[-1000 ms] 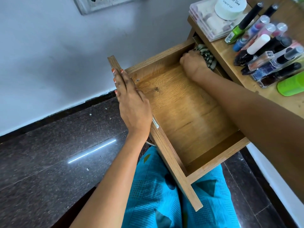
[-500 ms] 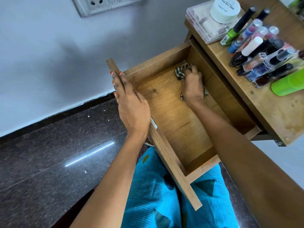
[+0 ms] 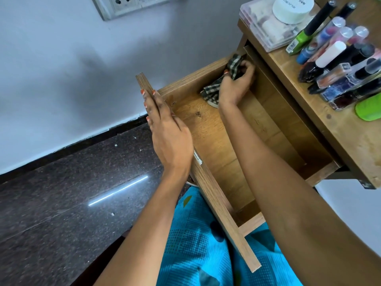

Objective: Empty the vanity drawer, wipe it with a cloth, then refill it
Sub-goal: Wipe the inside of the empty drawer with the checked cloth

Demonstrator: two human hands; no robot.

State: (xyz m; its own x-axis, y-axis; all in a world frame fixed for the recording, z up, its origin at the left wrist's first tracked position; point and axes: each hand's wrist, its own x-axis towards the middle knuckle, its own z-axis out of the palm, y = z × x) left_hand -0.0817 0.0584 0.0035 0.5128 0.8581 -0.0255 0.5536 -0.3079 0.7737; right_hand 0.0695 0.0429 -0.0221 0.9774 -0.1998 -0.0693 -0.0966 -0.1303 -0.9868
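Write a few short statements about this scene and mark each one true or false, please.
1. The right hand grips the checkered cloth inside the drawer. True.
2. The left hand also grips the cloth. False: it rests flat, fingers straight, on the drawer's front panel.
3. The nail polish bottles lie inside the drawer. False: they lie on the vanity top.
4. The white jar sits on the clear plastic box. True.
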